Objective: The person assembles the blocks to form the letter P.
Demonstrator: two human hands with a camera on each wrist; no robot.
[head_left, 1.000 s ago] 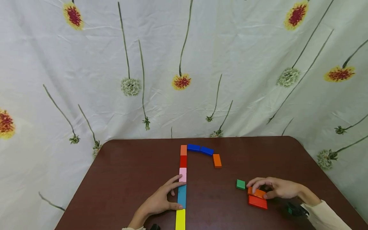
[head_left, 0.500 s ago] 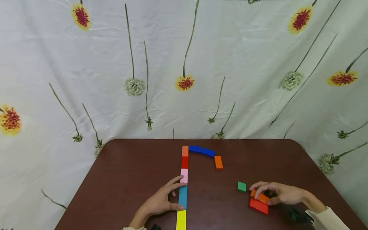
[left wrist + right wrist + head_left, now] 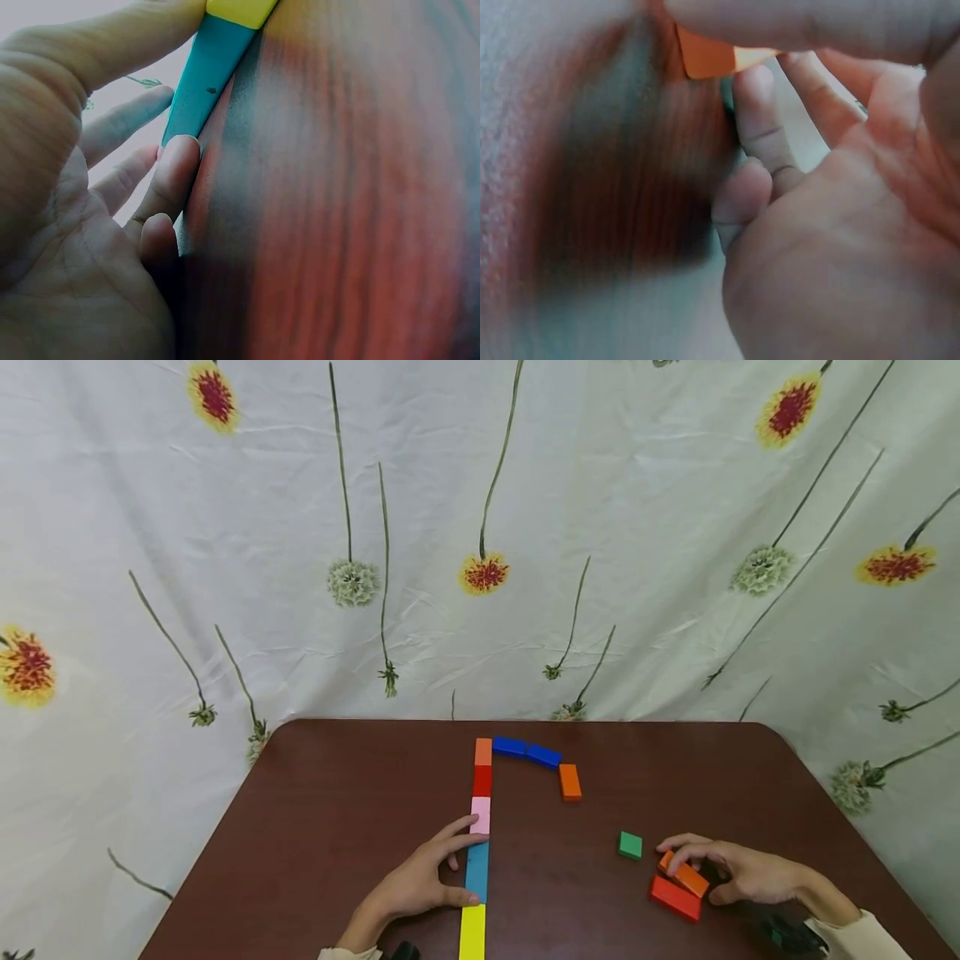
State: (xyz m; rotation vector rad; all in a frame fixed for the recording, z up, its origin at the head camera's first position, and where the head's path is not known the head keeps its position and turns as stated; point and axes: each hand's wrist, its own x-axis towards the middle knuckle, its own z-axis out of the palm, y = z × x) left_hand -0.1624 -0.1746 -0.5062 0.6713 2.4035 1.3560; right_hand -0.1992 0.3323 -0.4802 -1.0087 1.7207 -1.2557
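Note:
My left hand (image 3: 414, 881) rests at a straight row of blocks, its thumb where the blue block (image 3: 477, 872) meets the yellow block (image 3: 472, 933). Its fairly straight fingers reach the pink block (image 3: 480, 814) and the blue block's far end. In the left wrist view, thumb and fingertips touch the blue block (image 3: 206, 82). On the right, my right hand (image 3: 753, 870) pinches an orange block (image 3: 688, 877) between thumb and curled fingers. That block lies slantwise behind a red block (image 3: 675, 898). A small green block (image 3: 630, 845) sits left of the fingertips.
Beyond the left hand the row continues with a red block (image 3: 482, 781) and an orange-red block (image 3: 483, 752). Two dark blue blocks (image 3: 527, 750) and another orange block (image 3: 570, 782) curve off to the right. The brown table (image 3: 337, 802) ends at a flowered cloth (image 3: 420, 527).
My right hand has shifted slightly right and turned the orange block, opening a wedge between it and the red block. The left hand stays at the row; the head view has moved a little.

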